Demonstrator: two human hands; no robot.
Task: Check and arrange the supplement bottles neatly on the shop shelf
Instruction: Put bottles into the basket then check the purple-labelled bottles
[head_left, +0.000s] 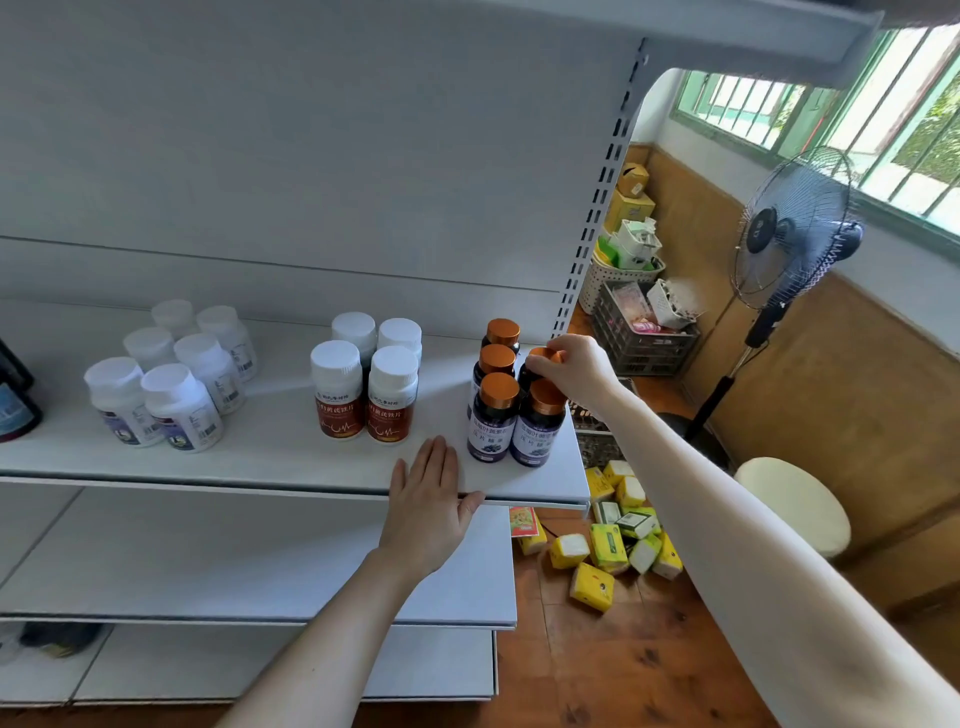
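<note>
At the right end of the shelf stand five dark bottles with copper caps. The right hand pinches the cap of the rear right bottle. The left hand lies flat and open on the shelf's front edge, holding nothing. Left of them stand four brown-labelled white-capped bottles and six white bottles. Beyond the shelf, a dark crate holds packets.

The red-labelled bottles and purple-labelled bottles carry Chinese print — too blurred to read.
</note>
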